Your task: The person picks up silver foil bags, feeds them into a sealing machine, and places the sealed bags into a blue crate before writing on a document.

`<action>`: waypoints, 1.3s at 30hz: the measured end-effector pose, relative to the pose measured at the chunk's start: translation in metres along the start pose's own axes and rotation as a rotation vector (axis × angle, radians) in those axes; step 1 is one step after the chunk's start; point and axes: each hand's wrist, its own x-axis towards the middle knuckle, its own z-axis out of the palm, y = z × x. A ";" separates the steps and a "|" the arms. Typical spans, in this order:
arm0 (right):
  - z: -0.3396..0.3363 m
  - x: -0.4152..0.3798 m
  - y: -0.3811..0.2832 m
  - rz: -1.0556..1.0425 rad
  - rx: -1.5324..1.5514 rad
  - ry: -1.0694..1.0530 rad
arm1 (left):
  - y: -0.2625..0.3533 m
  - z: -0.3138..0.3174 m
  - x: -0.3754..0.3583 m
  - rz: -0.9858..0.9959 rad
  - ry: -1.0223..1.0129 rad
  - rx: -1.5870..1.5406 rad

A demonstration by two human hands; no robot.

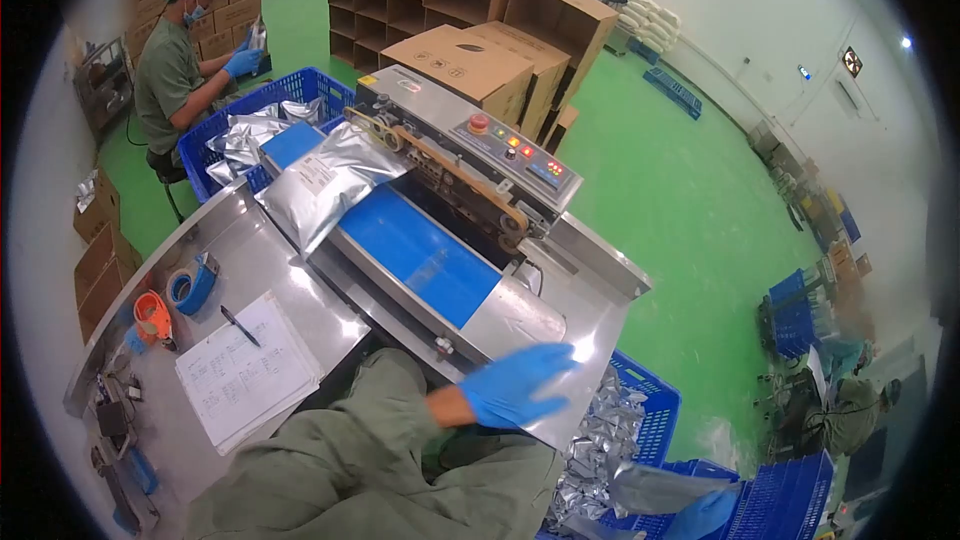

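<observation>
My left hand, in a blue glove, is over the metal end of the sealing machine's belt, fingers apart and nothing in it. Low at the right, my right hand, also gloved in blue, pinches a flat silver pouch above the blue crates. Beside it, a blue crate is filled with silver pouches. On the blue belt, a full silver pouch lies with its upper edge at the sealing machine.
A metal table at the left bears papers, a pen, and orange and blue tape dispensers. A co-worker sits behind another crate of pouches. Cardboard boxes stand behind the machine. Another person is at far right.
</observation>
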 end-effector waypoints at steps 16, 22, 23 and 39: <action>0.006 0.101 -0.215 -0.473 0.697 -0.386 | -0.039 0.112 0.013 -0.245 -0.059 -0.374; -0.001 0.087 -0.207 -0.406 0.619 -0.568 | -0.063 0.101 0.024 -0.274 -0.184 -0.876; -0.006 0.088 -0.197 -0.394 0.674 -0.557 | -0.065 0.100 0.028 -0.265 -0.229 -0.896; 0.039 -0.021 -0.137 0.665 0.990 -0.415 | -0.024 0.053 0.026 -0.260 -0.059 -0.236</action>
